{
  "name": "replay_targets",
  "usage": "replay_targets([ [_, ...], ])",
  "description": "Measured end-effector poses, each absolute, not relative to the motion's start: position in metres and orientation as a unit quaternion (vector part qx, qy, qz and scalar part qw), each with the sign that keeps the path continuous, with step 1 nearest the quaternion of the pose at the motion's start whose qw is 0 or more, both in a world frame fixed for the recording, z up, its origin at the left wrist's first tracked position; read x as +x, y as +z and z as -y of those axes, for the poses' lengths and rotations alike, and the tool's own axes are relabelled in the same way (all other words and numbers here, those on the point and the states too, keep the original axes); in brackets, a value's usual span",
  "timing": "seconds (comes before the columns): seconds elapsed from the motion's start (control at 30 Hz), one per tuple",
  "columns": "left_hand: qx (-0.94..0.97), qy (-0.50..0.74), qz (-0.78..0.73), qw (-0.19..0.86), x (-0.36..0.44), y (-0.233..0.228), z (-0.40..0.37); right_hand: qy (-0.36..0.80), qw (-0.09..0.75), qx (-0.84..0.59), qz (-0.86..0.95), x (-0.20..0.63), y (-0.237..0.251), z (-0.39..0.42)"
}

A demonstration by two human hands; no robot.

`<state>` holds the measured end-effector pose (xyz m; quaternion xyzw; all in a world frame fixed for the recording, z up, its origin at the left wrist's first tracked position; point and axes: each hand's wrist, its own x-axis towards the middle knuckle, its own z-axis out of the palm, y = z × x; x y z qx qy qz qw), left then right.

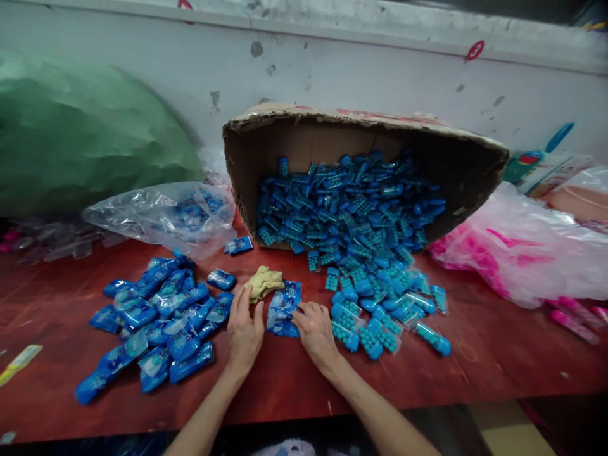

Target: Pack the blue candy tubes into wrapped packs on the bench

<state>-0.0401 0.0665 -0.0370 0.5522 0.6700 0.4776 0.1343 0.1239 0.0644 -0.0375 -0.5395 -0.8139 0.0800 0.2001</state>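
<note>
Head camera is looking down on a red tabletop [475, 373], and both bare hands are lying flat near its front edge. Left hand [244, 332] is resting palm down, fingers spread and released, gripping nothing, its fingertips reaching just short of a crumpled yellowish cloth [264, 282]. Right hand [315, 330] is also lying open, its fingertips touching the lower edge of a small stack of blue packets [284, 308] sitting between the two hands; it is pressing on them rather than clasping them. Left of the hands, a loose pile of sealed blue packets [152, 329] is spreading across the tabletop. Right of the hands, clear sleeves of blue bead-like pieces [380, 316] are spilling out of a tipped cardboard box [361, 136] lying on its side against the white wall [332, 69]. A clear plastic bag [161, 215] holding more blue packets is sitting beside the box, with a big green bundle [80, 136] behind it. Far right, a pink-filled plastic bag [517, 250] is slumping on the tabletop.
</note>
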Motion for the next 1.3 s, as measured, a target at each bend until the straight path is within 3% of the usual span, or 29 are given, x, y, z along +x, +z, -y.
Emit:
replay_targets([
  [0.17,0.324,0.513,-0.665,0.436,-0.017,-0.021,-0.036,0.131,0.293,-0.522,0.791,0.123,-0.017,-0.054],
  [0.23,0.293,0.512,-0.625,0.512,-0.009,-0.017,-0.032,0.185,0.332,-0.504,0.776,0.12,-0.011,-0.048],
  [0.37,0.243,0.537,-0.557,0.585,-0.002,-0.011,-0.032,0.396,0.413,-0.505,0.647,0.115,-0.011,-0.048],
  [0.5,0.222,0.536,-0.551,0.599,-0.003,-0.013,-0.036,0.547,0.394,-0.498,0.545,0.113,-0.02,-0.057],
  [0.77,0.161,0.521,-0.551,0.632,-0.001,-0.019,-0.044,0.445,0.375,-0.575,0.575,0.107,-0.031,-0.06],
  [0.97,0.181,0.476,-0.526,0.682,-0.017,-0.015,-0.038,0.377,0.313,-0.615,0.618,0.112,-0.032,-0.078],
  [1.2,0.172,0.502,-0.546,0.648,-0.033,-0.012,-0.034,0.319,0.212,-0.619,0.686,0.111,-0.012,-0.073],
  [1.3,0.168,0.508,-0.542,0.648,-0.026,-0.013,-0.037,0.277,0.209,-0.642,0.684,0.115,-0.004,-0.064],
])
